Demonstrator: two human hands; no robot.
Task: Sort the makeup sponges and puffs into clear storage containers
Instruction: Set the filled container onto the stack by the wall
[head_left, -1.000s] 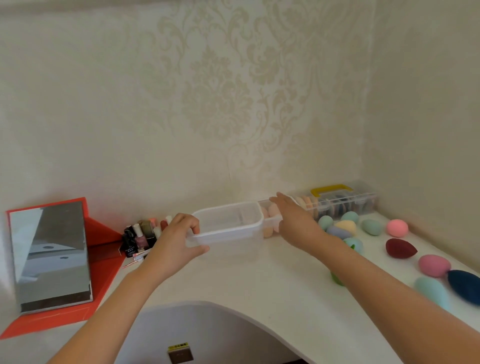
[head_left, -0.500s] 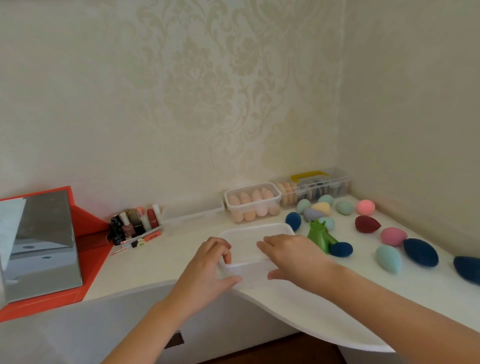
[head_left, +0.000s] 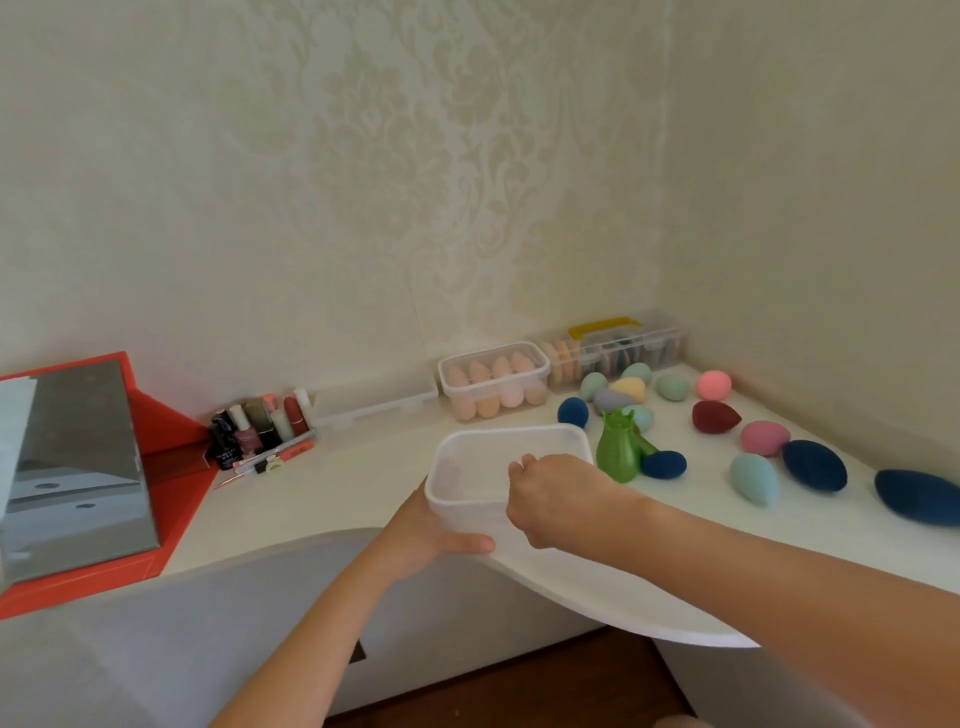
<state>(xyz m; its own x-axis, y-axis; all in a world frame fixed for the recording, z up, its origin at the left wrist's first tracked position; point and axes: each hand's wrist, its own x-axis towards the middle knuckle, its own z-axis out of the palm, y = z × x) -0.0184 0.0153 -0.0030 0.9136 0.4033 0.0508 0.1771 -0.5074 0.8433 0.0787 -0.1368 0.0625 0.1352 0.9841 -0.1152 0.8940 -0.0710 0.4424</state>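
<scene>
Gripping an empty clear container (head_left: 483, 467) from both near corners, two bare hands are holding it at the near edge of a white table (head_left: 363, 483). The left hand (head_left: 431, 530) is cupping the near left corner, its thumb lying along the near wall. The right hand (head_left: 561, 499) is clamping the near right rim, with its fingers curling over into the container. Whether the container is sitting on the table or hovering just above it is unclear.

Just to its right, a green stand (head_left: 618, 449) is standing upright, with a dark blue sponge (head_left: 663, 463) just beside it. Farther right, loose egg-shaped sponges (head_left: 754, 478) in teal, pink, maroon, yellow and navy are lying scattered across the table, apart from the container. Against the far wall, a second container (head_left: 493, 382) is sitting full of peach sponges. To its right, a long clear case (head_left: 618, 348) with a yellow handle is holding flat puffs. To its left, what looks like a flat clear lid (head_left: 374, 397) is lying by the wall. At the far left, small bottles (head_left: 260, 426) are standing beside a mirror (head_left: 78, 467) in a red frame.

The person seems to be positioning the empty container for filling. The next move probably calls for freeing the right hand, which is nearer the sponges, while the left is steadying the container so close to the edge.
</scene>
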